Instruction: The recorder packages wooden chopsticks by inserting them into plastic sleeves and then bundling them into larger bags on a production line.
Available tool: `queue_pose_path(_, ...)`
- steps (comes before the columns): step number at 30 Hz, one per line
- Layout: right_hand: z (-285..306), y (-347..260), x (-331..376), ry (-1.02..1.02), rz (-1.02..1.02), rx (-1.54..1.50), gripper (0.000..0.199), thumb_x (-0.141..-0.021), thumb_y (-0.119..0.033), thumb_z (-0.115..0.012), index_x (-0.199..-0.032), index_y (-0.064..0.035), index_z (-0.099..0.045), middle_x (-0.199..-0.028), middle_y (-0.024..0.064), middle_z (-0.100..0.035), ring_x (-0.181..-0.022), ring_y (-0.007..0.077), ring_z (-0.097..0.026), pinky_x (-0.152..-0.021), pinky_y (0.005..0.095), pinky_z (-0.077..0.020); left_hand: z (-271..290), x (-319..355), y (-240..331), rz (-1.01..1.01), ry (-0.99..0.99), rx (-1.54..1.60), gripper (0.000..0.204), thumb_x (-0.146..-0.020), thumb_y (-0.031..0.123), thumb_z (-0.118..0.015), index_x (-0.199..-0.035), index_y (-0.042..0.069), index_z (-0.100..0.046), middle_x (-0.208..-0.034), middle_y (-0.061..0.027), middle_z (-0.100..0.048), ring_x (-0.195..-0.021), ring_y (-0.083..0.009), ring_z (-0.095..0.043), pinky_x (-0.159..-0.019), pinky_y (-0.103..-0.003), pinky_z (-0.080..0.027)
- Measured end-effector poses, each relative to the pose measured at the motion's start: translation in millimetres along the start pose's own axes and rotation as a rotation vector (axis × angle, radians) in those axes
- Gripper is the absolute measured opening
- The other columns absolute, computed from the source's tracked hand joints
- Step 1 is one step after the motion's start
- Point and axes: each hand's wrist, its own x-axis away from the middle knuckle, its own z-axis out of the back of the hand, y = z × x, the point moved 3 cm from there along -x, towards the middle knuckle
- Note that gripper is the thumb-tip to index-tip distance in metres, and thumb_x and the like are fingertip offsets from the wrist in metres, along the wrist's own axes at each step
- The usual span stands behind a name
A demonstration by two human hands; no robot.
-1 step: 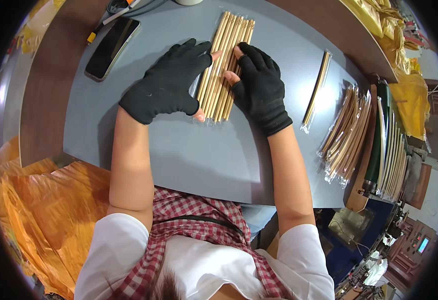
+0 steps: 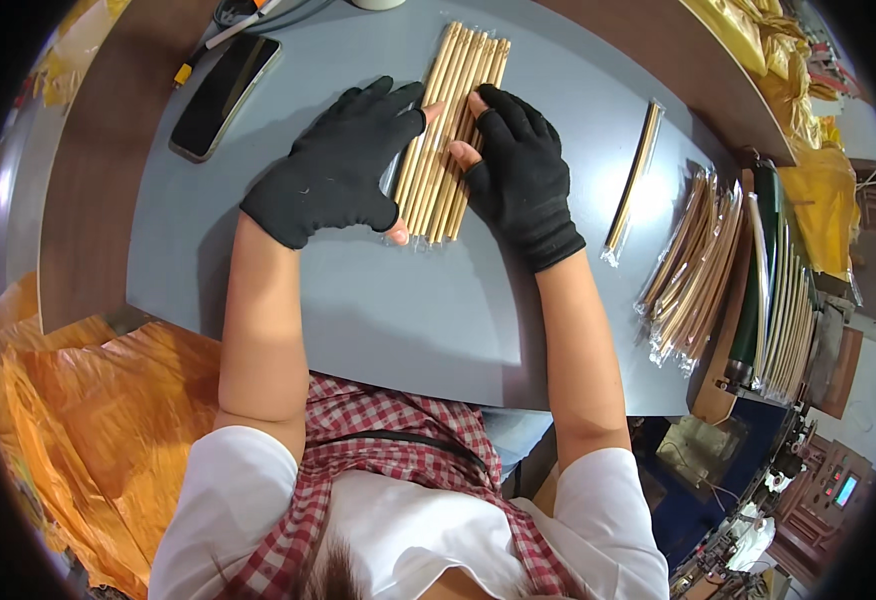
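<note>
A row of several slim light-wood sticks [image 2: 438, 165], pencil-like and in clear film, lies flat on the grey table under my hands. My left hand [image 2: 343, 165], in a black fingerless glove, is spread along the row's left side. Its thumb tip touches near the row's lower end, and a bare fingertip rests on the upper part. From the right, my right hand [image 2: 518, 165], gloved the same way, lays its thumb and a fingertip on the sticks, with its other fingers stretched out. Neither hand is wrapped round a stick.
A black phone [image 2: 226, 98] lies at the left, below cables [image 2: 258, 18]. On the right are a single wrapped dark stick [image 2: 634, 180], a pile of film-wrapped sticks [image 2: 693, 270] and a green roller [image 2: 766, 270]. Raised brown boards [image 2: 93, 160] edge the table [image 2: 398, 330].
</note>
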Motion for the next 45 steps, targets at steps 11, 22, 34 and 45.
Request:
queue_pose_path(11, -1.9, -1.3, -0.1, 0.003, 0.002, -0.021, 0.05, -0.086, -0.028, -0.067, -0.128, -0.0016, -0.059, -0.128, 0.015, -0.06, -0.117, 0.0321, -0.057, -0.099, 0.0392, -0.0454, -5.6, 3.9, -0.4, 0.04, -0.007, -0.089, 0.117, -0.048, 0.031, -0.089, -0.15, 0.011, -0.035, -0.148, -0.0181, -0.041, -0.141, -0.0351, -0.031, -0.119, -0.045, -0.02)
queue_pose_path(22, 1.9, 24.8, 10.1, 0.319, -0.246, 0.13, 0.044, -0.08, -0.011, -0.065, -0.123, -0.0052, -0.057, -0.127, 0.0168, -0.057, -0.112, 0.0379, -0.055, -0.09, 0.0451, -0.0482, -7.5, -27.2, 13.7, 0.207, 0.642, 0.297, 0.051, -0.082, 0.031, -0.076, -0.118, 0.0, -0.058, -0.117, -0.0146, -0.062, -0.112, -0.03, -0.058, -0.096, -0.038, -0.045)
queue_pose_path(34, 77.8, 139.1, 77.0, -0.012, -0.7, 0.468, 0.02, -0.081, -0.02, -0.065, -0.09, -0.0025, -0.068, -0.077, 0.0148, -0.066, -0.067, 0.0285, -0.063, -0.063, 0.0394, -0.0503, -28.2, -34.3, 45.4, -0.073, 0.799, 0.036, 0.021, -0.081, 0.015, -0.069, -0.099, 0.01, -0.062, -0.097, -0.0041, -0.062, -0.096, -0.0269, -0.058, -0.084, -0.039, -0.049)
queue_pose_path(45, 29.7, -12.7, 51.9, -0.071, -0.757, -1.681, 0.016, -0.09, -0.017, -0.062, -0.097, -0.0032, -0.06, -0.083, 0.0012, -0.059, -0.071, 0.0106, -0.055, -0.065, 0.0237, -0.0459, -19.9, -33.4, 43.8, 0.211, 0.624, 0.821, 0.016, -0.088, 0.018, -0.069, -0.095, 0.003, -0.067, -0.084, -0.0061, -0.067, -0.077, -0.0127, -0.063, -0.073, -0.027, -0.05)
